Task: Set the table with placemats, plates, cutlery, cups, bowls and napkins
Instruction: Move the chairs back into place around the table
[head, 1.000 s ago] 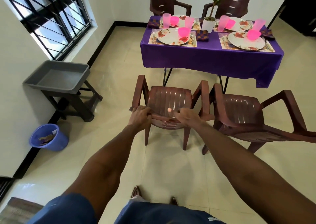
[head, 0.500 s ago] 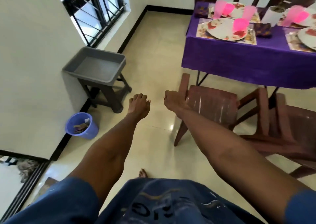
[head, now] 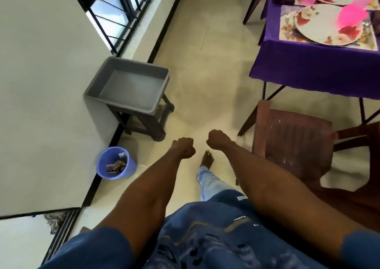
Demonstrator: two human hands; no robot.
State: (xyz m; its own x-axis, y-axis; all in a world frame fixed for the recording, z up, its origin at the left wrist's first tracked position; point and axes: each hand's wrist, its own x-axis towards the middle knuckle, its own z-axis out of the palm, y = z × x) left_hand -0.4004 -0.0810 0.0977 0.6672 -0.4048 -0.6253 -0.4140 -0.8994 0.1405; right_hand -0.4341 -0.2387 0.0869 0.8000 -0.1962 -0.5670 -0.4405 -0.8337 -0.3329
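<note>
Currently left hand (head: 183, 147) and right hand (head: 218, 139) are fisted, holding nothing; chair (head: 292, 139) at 3 o'clock.

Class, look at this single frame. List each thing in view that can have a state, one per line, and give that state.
left hand: fingers curled, holding nothing
right hand: fingers curled, holding nothing
grey tub: on a dark stool, nothing visible inside
blue bin: upright on the floor, scraps inside
plate: laid on a placemat
pink bowl: resting on the plate
brown chair: unoccupied, beside the table
</note>
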